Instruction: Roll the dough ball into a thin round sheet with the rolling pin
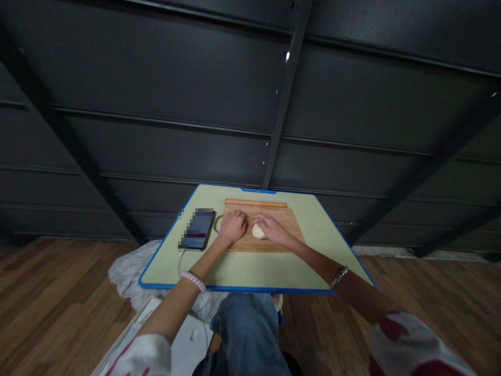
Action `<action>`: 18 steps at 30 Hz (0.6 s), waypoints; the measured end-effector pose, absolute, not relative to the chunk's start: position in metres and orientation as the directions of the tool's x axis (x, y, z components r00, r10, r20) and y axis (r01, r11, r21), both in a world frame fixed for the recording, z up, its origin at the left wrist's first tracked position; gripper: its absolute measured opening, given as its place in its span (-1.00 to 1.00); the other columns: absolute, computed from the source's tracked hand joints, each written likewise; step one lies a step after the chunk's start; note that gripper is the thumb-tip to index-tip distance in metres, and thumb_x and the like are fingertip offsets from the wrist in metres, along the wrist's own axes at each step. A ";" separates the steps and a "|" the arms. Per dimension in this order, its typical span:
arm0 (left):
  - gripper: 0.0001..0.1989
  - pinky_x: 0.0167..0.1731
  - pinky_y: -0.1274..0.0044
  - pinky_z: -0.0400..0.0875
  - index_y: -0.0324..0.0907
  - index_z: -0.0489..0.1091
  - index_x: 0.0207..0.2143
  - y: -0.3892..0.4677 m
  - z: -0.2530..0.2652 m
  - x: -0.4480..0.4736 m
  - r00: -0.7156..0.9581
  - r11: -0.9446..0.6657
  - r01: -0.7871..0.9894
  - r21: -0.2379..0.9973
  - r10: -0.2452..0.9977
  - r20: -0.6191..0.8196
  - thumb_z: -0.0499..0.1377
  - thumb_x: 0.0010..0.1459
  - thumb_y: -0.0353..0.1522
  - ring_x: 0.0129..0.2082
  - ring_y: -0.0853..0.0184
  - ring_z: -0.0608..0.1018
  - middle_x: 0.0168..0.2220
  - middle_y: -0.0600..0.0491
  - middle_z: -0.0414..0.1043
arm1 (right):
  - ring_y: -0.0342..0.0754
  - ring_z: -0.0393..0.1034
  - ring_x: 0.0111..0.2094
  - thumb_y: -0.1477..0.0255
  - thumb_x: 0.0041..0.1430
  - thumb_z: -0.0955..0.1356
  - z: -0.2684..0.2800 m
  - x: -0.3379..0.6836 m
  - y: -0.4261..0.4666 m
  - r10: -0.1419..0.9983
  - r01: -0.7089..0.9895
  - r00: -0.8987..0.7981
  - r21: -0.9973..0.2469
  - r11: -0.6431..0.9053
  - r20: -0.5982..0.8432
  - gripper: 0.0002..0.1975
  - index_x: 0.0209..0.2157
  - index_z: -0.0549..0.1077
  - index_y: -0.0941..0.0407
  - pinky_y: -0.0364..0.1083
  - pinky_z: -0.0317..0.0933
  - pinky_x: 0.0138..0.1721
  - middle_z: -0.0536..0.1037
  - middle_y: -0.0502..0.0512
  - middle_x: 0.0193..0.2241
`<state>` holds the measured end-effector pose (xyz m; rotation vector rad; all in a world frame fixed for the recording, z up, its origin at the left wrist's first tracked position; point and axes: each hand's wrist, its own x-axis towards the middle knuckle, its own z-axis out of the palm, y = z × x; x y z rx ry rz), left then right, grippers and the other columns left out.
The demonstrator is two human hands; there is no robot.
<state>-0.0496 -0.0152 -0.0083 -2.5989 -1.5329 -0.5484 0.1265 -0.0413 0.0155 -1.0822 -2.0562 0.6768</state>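
Observation:
A pale, rounded lump of dough [258,232] rests on the wooden board [290,222]. My right hand [271,228] curls over the dough's far and right sides, with the fingers closed on it. Just left of the dough, my left hand [234,225] lies on the board with its fingers curled in; whatever is under them, if anything, is hidden. A wooden rolling pin [256,203] lies along the board's far edge, apart from both hands.
A phone [199,230] lies left of the board, with a cable [180,261] running off the near edge of the small blue-rimmed table [270,271]. Dark panels [188,89] stand behind the table. White cloth [131,271] and a white box [188,339] are below left.

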 end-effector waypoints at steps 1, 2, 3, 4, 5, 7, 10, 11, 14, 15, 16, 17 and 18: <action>-0.80 -0.10 0.38 0.25 -0.26 0.39 -0.27 -0.016 -0.008 -0.050 0.438 -0.498 0.860 0.112 0.832 0.342 -0.02 0.14 -0.45 -0.14 0.19 0.41 -0.21 -0.13 0.42 | -0.09 0.40 -0.25 0.39 0.20 0.17 0.015 0.124 -0.043 0.855 0.492 -0.410 -0.712 0.501 0.318 -0.70 -0.33 0.51 0.15 -0.11 0.22 -0.14 0.55 0.10 -0.30; -0.80 -0.10 0.38 0.26 -0.26 0.39 -0.28 -0.017 -0.008 -0.050 0.440 -0.501 0.859 0.109 0.829 0.345 -0.01 0.13 -0.44 -0.14 0.19 0.41 -0.21 -0.13 0.42 | -0.09 0.39 -0.32 0.35 0.21 0.18 0.014 0.120 -0.045 0.858 0.498 -0.415 -0.714 0.491 0.301 -0.69 -0.36 0.52 0.16 -0.13 0.23 -0.20 0.56 0.09 -0.36; -0.81 -0.11 0.38 0.26 -0.26 0.39 -0.28 -0.017 -0.007 -0.050 0.444 -0.505 0.856 0.107 0.826 0.348 0.00 0.13 -0.43 -0.14 0.18 0.41 -0.21 -0.13 0.42 | -0.10 0.38 -0.38 0.32 0.20 0.20 0.012 0.117 -0.047 0.862 0.496 -0.415 -0.721 0.483 0.292 -0.67 -0.38 0.52 0.17 -0.14 0.23 -0.27 0.55 0.08 -0.42; -0.82 -0.12 0.38 0.26 -0.26 0.39 -0.29 -0.018 -0.008 -0.050 0.448 -0.510 0.854 0.106 0.823 0.350 0.02 0.13 -0.41 -0.14 0.18 0.41 -0.22 -0.13 0.42 | -0.11 0.37 -0.43 0.29 0.20 0.21 0.010 0.113 -0.048 0.866 0.484 -0.406 -0.735 0.474 0.291 -0.66 -0.41 0.53 0.18 -0.16 0.21 -0.32 0.55 0.07 -0.46; -0.82 -0.12 0.39 0.26 -0.26 0.38 -0.29 -0.018 -0.008 -0.050 0.451 -0.514 0.851 0.108 0.821 0.351 0.03 0.13 -0.40 -0.15 0.17 0.41 -0.23 -0.13 0.42 | -0.13 0.35 -0.47 0.26 0.18 0.22 0.007 0.109 -0.048 0.873 0.464 -0.390 -0.757 0.461 0.293 -0.64 -0.45 0.53 0.19 -0.17 0.20 -0.37 0.54 0.06 -0.50; -0.83 -0.13 0.40 0.27 -0.25 0.38 -0.30 -0.018 -0.010 -0.051 0.452 -0.518 0.847 0.119 0.819 0.353 0.03 0.13 -0.37 -0.16 0.18 0.41 -0.24 -0.12 0.42 | -0.15 0.31 -0.55 0.19 0.14 0.25 0.000 0.103 -0.044 0.892 0.410 -0.347 -0.808 0.422 0.290 -0.60 -0.51 0.53 0.19 -0.19 0.15 -0.48 0.51 0.04 -0.57; -0.80 -0.13 0.40 0.26 -0.24 0.38 -0.29 -0.016 -0.012 -0.050 0.442 -0.514 0.848 0.127 0.819 0.365 0.00 0.17 -0.36 -0.16 0.19 0.41 -0.22 -0.11 0.42 | -0.17 0.24 -0.63 0.13 0.12 0.24 -0.013 0.097 -0.031 0.925 0.365 -0.245 -0.856 0.366 0.291 -0.54 -0.60 0.50 0.19 -0.19 0.07 -0.57 0.45 0.02 -0.67; -0.78 -0.12 0.40 0.26 -0.25 0.38 -0.27 -0.016 -0.013 -0.049 0.441 -0.513 0.849 0.123 0.818 0.369 -0.02 0.19 -0.36 -0.15 0.19 0.41 -0.22 -0.11 0.42 | -0.17 0.22 -0.64 0.13 0.12 0.23 -0.018 0.095 -0.025 0.934 0.361 -0.192 -0.863 0.353 0.302 -0.52 -0.63 0.47 0.18 -0.19 0.05 -0.59 0.42 0.01 -0.69; -0.77 -0.11 0.40 0.25 -0.27 0.37 -0.22 -0.016 -0.014 -0.048 0.441 -0.508 0.854 0.111 0.821 0.364 -0.04 0.19 -0.40 -0.14 0.19 0.40 -0.21 -0.12 0.42 | -0.17 0.19 -0.66 0.12 0.09 0.21 -0.024 0.092 -0.013 0.945 0.347 -0.002 -0.886 0.308 0.328 -0.52 -0.71 0.37 0.15 -0.19 0.02 -0.62 0.34 -0.02 -0.73; -0.78 -0.11 0.40 0.25 -0.27 0.37 -0.22 -0.016 -0.014 -0.047 0.436 -0.501 0.858 0.112 0.826 0.358 -0.04 0.19 -0.42 -0.14 0.20 0.41 -0.21 -0.12 0.42 | -0.16 0.18 -0.67 0.11 0.07 0.22 -0.024 0.091 -0.011 0.944 0.333 0.071 -0.899 0.283 0.323 -0.52 -0.73 0.33 0.14 -0.19 0.01 -0.63 0.32 -0.02 -0.74; -0.78 -0.11 0.40 0.26 -0.26 0.37 -0.22 -0.016 -0.014 -0.047 0.429 -0.493 0.863 0.113 0.831 0.354 -0.04 0.18 -0.43 -0.14 0.20 0.41 -0.21 -0.12 0.42 | -0.16 0.18 -0.67 0.10 0.06 0.21 -0.024 0.091 -0.009 0.938 0.311 0.157 -0.917 0.251 0.310 -0.52 -0.73 0.31 0.14 -0.19 0.01 -0.65 0.32 -0.02 -0.75; -0.79 -0.11 0.40 0.26 -0.25 0.37 -0.22 -0.016 -0.013 -0.047 0.420 -0.484 0.868 0.113 0.836 0.353 -0.03 0.17 -0.44 -0.15 0.21 0.41 -0.21 -0.12 0.42 | -0.14 0.20 -0.67 0.08 0.06 0.20 -0.023 0.092 -0.007 0.923 0.280 0.251 -0.934 0.220 0.293 -0.52 -0.72 0.31 0.13 -0.18 0.02 -0.65 0.33 0.00 -0.74; -0.79 -0.11 0.40 0.26 -0.25 0.37 -0.23 -0.017 -0.013 -0.047 0.414 -0.477 0.872 0.111 0.839 0.354 -0.03 0.17 -0.44 -0.15 0.21 0.41 -0.22 -0.11 0.42 | -0.12 0.23 -0.66 0.07 0.07 0.18 -0.022 0.092 -0.007 0.898 0.245 0.346 -0.950 0.194 0.273 -0.51 -0.70 0.33 0.14 -0.18 0.05 -0.65 0.37 0.02 -0.72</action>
